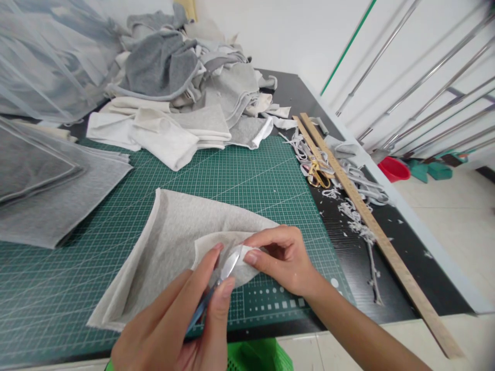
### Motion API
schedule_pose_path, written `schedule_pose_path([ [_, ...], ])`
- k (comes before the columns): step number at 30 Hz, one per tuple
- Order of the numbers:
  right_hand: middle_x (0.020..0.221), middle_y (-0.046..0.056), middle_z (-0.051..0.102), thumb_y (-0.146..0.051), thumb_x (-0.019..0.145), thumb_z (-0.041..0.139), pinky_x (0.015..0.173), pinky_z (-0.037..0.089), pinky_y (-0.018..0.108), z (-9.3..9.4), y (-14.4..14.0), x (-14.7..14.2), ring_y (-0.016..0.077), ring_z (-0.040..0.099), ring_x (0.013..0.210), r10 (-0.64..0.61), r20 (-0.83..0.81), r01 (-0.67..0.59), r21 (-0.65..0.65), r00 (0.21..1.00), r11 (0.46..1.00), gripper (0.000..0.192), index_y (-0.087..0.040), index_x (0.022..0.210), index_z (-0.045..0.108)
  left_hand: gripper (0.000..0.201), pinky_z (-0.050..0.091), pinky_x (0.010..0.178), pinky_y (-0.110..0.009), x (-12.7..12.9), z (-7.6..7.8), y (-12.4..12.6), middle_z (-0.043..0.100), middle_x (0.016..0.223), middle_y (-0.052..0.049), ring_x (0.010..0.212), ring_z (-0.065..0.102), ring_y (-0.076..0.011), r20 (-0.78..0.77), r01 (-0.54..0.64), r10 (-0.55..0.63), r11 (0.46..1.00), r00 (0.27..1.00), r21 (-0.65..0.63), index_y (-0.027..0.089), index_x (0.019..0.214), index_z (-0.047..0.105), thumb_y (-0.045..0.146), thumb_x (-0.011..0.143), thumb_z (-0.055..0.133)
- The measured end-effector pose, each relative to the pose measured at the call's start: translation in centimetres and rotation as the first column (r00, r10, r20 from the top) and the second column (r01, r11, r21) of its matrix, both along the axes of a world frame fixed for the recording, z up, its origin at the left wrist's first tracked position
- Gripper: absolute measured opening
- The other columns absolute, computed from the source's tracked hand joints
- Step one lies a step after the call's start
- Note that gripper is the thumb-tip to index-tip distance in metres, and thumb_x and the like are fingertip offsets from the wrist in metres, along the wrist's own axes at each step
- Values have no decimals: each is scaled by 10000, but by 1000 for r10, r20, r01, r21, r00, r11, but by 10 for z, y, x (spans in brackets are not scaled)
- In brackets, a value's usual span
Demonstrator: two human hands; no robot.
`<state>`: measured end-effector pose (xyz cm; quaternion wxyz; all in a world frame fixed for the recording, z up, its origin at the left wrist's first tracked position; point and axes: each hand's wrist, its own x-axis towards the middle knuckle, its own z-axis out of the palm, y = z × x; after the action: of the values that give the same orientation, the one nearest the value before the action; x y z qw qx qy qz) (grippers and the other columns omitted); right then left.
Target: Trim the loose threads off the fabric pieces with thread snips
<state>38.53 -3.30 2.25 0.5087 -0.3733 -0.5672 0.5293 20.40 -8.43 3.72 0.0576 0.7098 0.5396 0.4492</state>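
Observation:
My left hand [181, 314] is closed around thread snips [230, 264] with a blue handle and pointed silver blades. The blade tips touch the edge of a light grey fabric piece [181, 216], close to a small white patch [244, 253]. Thumb and fingers of my right hand [282, 257] pinch that folded edge just right of the tips. The fabric lies on a green cutting mat [247, 175], its near corner lifted between my hands. Whether the blades are apart cannot be made out.
A heap of grey and white fabric pieces [162, 67] stands at the back, and darker grey folded cloth [65, 196] lies left. Gold-handled scissors [319, 176], fabric scraps [359, 180] and long wooden rulers [359, 206] lie right. A green basket [259, 355] sits below the table edge.

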Motion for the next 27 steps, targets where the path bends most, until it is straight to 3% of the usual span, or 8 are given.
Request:
schedule_pose_path([
  [5, 703, 44, 787, -281, 829, 779, 472, 457, 216, -1, 1, 0, 123, 636, 535, -7, 12, 7, 3, 1000, 1000, 103, -195, 845, 832, 329, 536, 588, -190, -7, 3, 2, 802, 957, 14, 766, 758, -97, -34, 52, -52, 999, 998, -4, 238, 1251, 696, 209, 923, 683],
  [14, 795, 46, 818, -168, 817, 780, 553, 535, 189, -1, -1, -1, 122, 706, 615, 14, -48, -12, 42, 999, 999, 96, -203, 888, 834, 267, 515, 557, -181, -2, 4, 5, 794, 911, 7, 665, 729, -73, -111, 68, -63, 997, 992, 40, 192, 1212, 690, 199, 947, 658],
  [20, 762, 47, 809, -234, 820, 790, 531, 529, 189, -3, 1, -1, 123, 697, 595, 4, -31, -2, 63, 1000, 998, 74, -191, 864, 830, 255, 456, 486, -208, -1, 6, 5, 763, 795, 48, 521, 648, -52, -158, 32, -28, 999, 987, 25, 230, 1218, 676, 261, 968, 638],
  [27, 763, 47, 807, -260, 831, 789, 530, 521, 198, -3, 0, 0, 126, 693, 593, 10, -16, -10, 54, 1000, 998, 86, -187, 862, 822, 276, 460, 508, -215, -1, 6, 4, 760, 798, 58, 549, 662, -55, -154, 34, -32, 999, 988, 9, 240, 1235, 664, 239, 961, 644],
])
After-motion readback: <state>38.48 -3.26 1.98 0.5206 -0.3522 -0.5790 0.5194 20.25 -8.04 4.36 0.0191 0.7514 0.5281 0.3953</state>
